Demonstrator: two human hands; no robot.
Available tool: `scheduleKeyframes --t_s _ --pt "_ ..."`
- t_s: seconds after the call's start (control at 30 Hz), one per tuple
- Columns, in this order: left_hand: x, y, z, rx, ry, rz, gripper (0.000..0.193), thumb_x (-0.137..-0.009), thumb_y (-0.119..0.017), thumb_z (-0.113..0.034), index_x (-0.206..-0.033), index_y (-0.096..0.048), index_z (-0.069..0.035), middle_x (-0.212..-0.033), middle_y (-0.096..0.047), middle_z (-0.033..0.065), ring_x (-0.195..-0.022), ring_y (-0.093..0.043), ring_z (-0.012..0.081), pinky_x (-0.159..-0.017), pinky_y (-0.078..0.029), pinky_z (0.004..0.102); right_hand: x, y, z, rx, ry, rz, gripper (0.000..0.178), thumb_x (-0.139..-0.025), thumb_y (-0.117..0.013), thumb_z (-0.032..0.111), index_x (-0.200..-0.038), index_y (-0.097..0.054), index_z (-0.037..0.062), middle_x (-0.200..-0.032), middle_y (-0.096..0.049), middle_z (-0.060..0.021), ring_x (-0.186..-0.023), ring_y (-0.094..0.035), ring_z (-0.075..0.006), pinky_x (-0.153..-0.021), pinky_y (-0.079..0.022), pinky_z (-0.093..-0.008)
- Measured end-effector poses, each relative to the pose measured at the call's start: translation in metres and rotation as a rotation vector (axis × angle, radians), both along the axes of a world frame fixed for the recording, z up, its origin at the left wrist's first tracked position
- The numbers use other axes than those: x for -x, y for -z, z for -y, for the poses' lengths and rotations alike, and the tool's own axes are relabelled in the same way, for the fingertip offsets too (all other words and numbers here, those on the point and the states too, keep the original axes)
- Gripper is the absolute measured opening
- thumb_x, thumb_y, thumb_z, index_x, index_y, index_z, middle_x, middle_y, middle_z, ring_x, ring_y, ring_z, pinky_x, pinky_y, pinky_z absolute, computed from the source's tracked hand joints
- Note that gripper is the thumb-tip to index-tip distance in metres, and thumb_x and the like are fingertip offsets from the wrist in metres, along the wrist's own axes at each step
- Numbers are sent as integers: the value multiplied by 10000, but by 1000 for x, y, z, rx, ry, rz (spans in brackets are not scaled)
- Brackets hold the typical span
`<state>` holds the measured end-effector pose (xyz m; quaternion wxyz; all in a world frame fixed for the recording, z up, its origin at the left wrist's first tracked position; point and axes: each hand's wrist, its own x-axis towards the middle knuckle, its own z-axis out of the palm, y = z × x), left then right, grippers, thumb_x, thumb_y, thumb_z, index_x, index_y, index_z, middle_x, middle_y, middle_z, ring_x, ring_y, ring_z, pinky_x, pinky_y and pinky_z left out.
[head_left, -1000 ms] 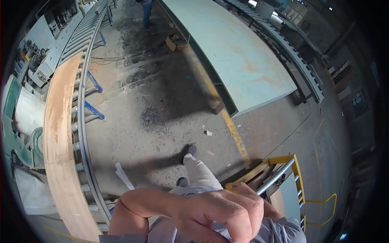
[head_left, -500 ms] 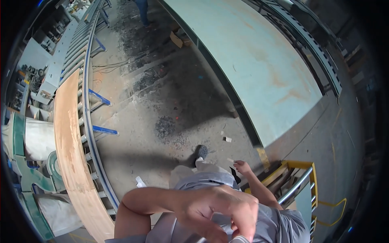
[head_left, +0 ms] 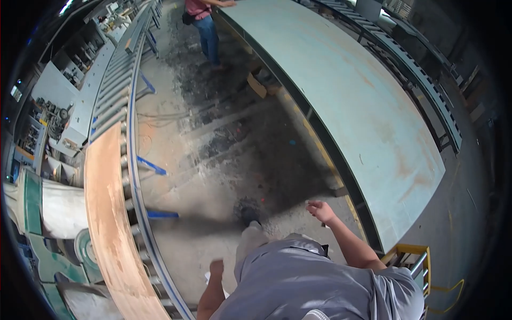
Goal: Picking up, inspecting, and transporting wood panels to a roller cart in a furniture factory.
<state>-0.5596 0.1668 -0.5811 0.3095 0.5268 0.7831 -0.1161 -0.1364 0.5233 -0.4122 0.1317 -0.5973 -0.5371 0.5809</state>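
My left hand [head_left: 216, 266] hangs low at my left side, away from the board on the rollers. It is small and blurred, so its fingers cannot be made out. My right hand [head_left: 320, 212] is held out in front of me, left of the green-topped table [head_left: 341, 96]. Its fingers are closed in a pinch, and a small pale piece [head_left: 308, 202] shows at the fingertips, too small to name. A long wooden board [head_left: 106, 202] lies on the roller conveyor [head_left: 114, 72] to my left, with neither hand touching it.
A person in a pink top and jeans [head_left: 209, 37] stands at the table's far end, one hand on it. Cardboard [head_left: 257, 85] lies beneath the table edge. Blue conveyor legs [head_left: 160, 214] jut onto the floor. A yellow-framed roller stand [head_left: 421, 261] is at right.
My left arm has dropped from across my chest to my side. I have moved forward along the aisle, and the far person has come further into view. The pale piece stays in my right hand.
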Motion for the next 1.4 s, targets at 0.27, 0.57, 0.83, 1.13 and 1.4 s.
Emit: scheduleKeyframes --t_s 0.27,0.57,0.83,1.13,1.4 --pt "113 -20 -72 37 -1169 688 179 -829 -576 -205 -962 -560 -87 -758 -597 66 -549 -544 174 -488 -453 310 76 -30 -84 -40 82 -73 373 -848 -611 164 -1187 -572 15 -904 -638 -13 -726 -534 -72 -650 -446 -236" --pt "124 -60 -373 -152 -681 797 228 -859 -581 -250 -989 -605 -64 -797 -605 19 -661 -553 98 -555 -441 235 127 -62 -185 -224 168 -224 398 -839 -600 105 -1213 -532 -13 -1081 -636 -128 -993 -605 -167 -870 -470 -277" --pt "54 -99 -589 -259 -393 1038 234 -875 -590 -221 -1040 -608 -56 -803 -590 -14 -704 -529 71 -606 -431 226 123 -112 -318 -553 288 -168 352 -837 -591 84 -1175 -550 -6 -1049 -629 -143 -957 -628 -213 -835 -495 -303" --pt "115 -31 -710 -118 17 592 234 -841 -579 -263 -802 -648 -43 -702 -584 -12 -656 -529 90 -601 -431 272 75 -100 -452 -887 417 145 266 -777 -607 54 -1039 -598 15 -948 -627 -163 -900 -598 -341 -801 -480 -367" --pt "80 -51 -894 -535 -251 450 384 -760 -685 -280 -1032 -621 -16 -983 -638 170 -961 -602 275 -842 -465 372 68 -84 -497 -882 445 422 318 -732 -620 37 -1048 -595 15 -1047 -585 -157 -985 -542 -336 -877 -419 -415"
